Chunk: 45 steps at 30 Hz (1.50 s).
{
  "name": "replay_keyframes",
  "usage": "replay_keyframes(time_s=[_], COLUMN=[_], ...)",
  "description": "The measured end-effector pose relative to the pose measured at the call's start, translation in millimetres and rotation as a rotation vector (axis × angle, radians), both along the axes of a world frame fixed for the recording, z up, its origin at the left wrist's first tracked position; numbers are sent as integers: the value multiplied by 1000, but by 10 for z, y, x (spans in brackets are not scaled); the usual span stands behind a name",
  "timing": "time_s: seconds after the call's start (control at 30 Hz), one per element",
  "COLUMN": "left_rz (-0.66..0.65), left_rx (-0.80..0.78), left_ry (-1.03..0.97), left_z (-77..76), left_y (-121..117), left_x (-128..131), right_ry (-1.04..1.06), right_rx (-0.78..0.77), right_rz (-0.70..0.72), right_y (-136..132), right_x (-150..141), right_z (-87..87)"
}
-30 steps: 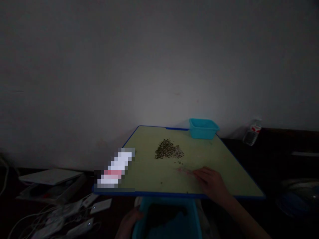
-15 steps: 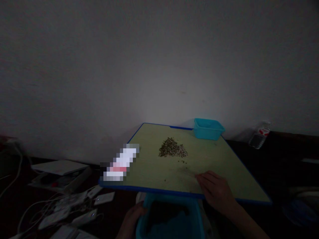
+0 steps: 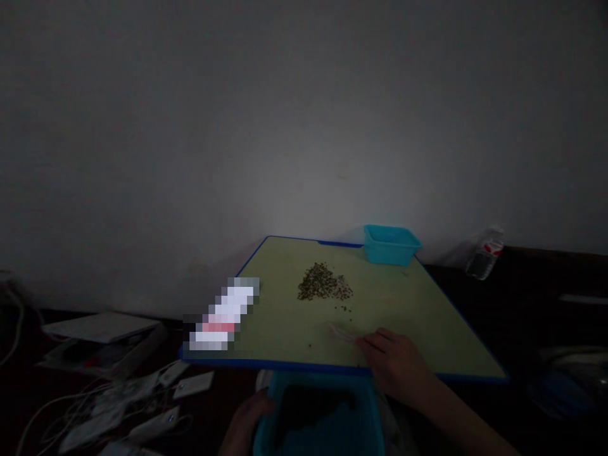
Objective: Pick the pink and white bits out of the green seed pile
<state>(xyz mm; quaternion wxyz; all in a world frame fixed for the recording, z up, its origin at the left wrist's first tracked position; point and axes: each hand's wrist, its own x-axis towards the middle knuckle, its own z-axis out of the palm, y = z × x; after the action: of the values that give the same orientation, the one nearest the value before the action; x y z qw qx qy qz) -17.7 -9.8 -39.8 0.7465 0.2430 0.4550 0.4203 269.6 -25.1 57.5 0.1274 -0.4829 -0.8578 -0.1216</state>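
My right hand [image 3: 396, 364] is closed around a thin, pale pair of tweezers [image 3: 342, 333], its tips low over the front of the pale board [image 3: 266, 329] with a blue edge. Beyond the tips lies a heap of small dark and light seed-like grains [image 3: 323, 283], with a few strays in front of it. Below the board's front edge, a blue plastic basin [image 3: 380, 418] holds a dark mass I cannot make out. My left hand [image 3: 247, 421] grips that basin's left rim, its fingers partly hidden in the dimness.
A smaller blue basin [image 3: 392, 247] stands at the board's far right corner. A blurred-out phone-like object [image 3: 221, 323] lies on its left side. Tangled white cables and power strips [image 3: 109, 405] sit at lower left, and a clear bottle [image 3: 485, 254] leans by the wall [image 3: 304, 126].
My right hand has shifted slightly left and nearer with the tweezers, which were blurred before. The view has moved a little. My left hand stays at the basin's rim.
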Motion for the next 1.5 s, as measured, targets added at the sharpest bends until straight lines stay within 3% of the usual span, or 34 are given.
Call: replay_keyframes(time_s=[0.17,0.33,0.77,1.0,1.13,1.3,1.5], left_rz=[-6,22,29,31,47,50,29], left_rx=[30,27,35,50,58,50,35], left_ry=[56,56,178,179,183,156,130], left_z=[-78,-108,-8,133,38,-132,-134], left_y=[37,28,98,31,57,103,83], left_x=[-19,-38,-52,-6,-30,-70,-55], right_ry=[50,295,547,492,506,410,329], right_rx=[14,40,-144,-166,-154,-138,-192], right_rz=[-27,-83,-119,-76,-93,-101,-47], right_y=[-24,31,273,261,237,147,439], right_x=[98,314,782,657,478,174,212], right_z=[-62,-85,105,116,124,318,492])
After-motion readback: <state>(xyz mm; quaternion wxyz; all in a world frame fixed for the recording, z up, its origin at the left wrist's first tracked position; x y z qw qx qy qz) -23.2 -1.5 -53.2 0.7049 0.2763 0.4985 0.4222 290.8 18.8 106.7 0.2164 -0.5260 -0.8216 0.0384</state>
